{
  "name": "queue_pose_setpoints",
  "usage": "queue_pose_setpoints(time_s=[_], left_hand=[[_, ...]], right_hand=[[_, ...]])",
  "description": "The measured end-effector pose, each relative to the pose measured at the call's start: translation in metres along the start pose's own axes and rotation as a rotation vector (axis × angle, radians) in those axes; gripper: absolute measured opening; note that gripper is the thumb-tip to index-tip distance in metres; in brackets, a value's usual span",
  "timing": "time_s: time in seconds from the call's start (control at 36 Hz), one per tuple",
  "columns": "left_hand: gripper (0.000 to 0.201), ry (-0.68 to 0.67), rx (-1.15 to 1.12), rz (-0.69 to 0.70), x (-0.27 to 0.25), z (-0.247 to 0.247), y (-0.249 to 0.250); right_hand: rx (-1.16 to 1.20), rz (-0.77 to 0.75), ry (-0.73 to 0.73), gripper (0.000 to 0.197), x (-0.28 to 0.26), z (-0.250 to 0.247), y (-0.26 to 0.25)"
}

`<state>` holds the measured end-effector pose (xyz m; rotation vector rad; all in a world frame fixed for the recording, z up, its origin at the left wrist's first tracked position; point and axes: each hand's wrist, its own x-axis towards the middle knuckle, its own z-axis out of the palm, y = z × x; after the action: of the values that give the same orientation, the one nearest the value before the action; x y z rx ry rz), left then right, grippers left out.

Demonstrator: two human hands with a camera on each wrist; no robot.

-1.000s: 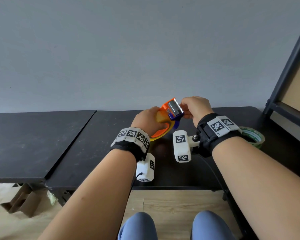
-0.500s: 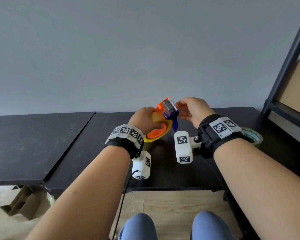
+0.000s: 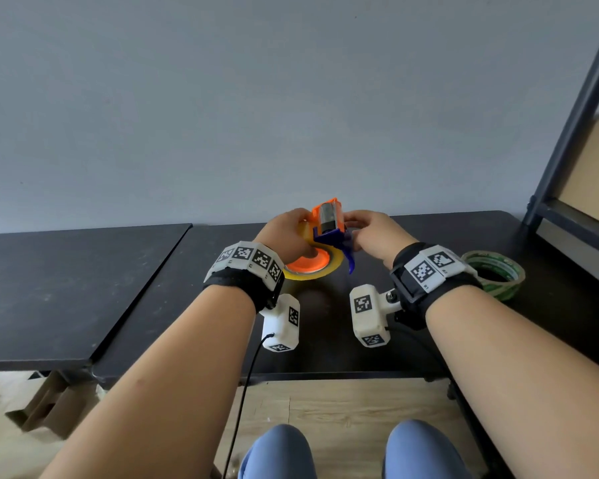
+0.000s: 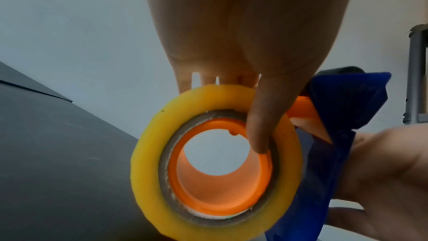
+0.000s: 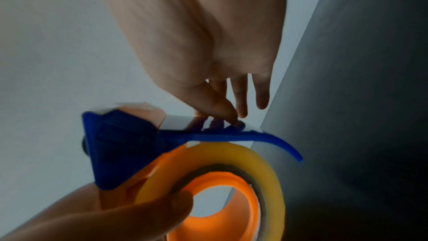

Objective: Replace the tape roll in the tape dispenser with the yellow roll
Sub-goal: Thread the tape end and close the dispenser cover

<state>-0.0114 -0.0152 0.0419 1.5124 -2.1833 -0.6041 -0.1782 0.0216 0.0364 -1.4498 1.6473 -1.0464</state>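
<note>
Since 0.5 s ago, dispenser (image 3: pixel 327 224) tips flatter over the desk (image 3: pixel 153 271), cutter end now facing up. Left hand (image 3: pixel 286 235) grip clamps yellow roll (image 4: pixel 148 155) on the orange hub, steadying it. Right hand (image 3: pixel 376 233) grip pinches tape end against blue lever (image 5: pixel 222 135), likely threading. Green roll (image 3: pixel 498 274) lies aside.

No readable text, only coded wristband (image 3: pixel 429 269) markers

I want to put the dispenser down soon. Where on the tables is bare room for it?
The left table shows bare top. On the right table, the strip left of the left hand is bare. It is crowded where both hands hold the tape dispenser with its yellow roll; the green tape roll lies behind the right hand.
</note>
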Motion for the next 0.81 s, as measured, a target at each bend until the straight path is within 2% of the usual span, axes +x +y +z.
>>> queue_pose_setpoints(time_s=[0.11, 0.19, 0.44, 0.53, 0.58, 0.67, 0.81], left_hand=[[0.062, -0.004, -0.021, -0.012, -0.002, 0.001, 0.001], [0.063, -0.011, -0.03, -0.01, -0.003, 0.001, 0.0], [0.064, -0.005, -0.028, 0.06, -0.001, 0.003, -0.003], [0.066, -0.001, -0.026, 0.082, 0.0, 0.003, -0.006], [0.067, 0.021, -0.034, 0.096, 0.0, 0.003, -0.007], [0.068, 0.082, -0.07, 0.098, -0.002, 0.002, -0.008], [0.065, 0.18, -0.131, 0.109, -0.004, -0.001, -0.006]], right_hand=[[-0.005, -0.022, -0.085, 0.066, -0.006, 0.004, -0.003], [-0.023, -0.028, -0.118, 0.064, -0.008, 0.007, -0.005], [-0.245, 0.067, -0.141, 0.033, 0.0, 0.015, 0.0], [-0.296, 0.107, -0.149, 0.034, 0.001, 0.018, -0.002], [-0.289, 0.117, -0.188, 0.024, -0.001, 0.019, -0.004], [-0.204, 0.099, -0.223, 0.032, 0.007, 0.019, 0.005], [0.028, 0.166, -0.184, 0.031, 0.004, 0.018, 0.002]])
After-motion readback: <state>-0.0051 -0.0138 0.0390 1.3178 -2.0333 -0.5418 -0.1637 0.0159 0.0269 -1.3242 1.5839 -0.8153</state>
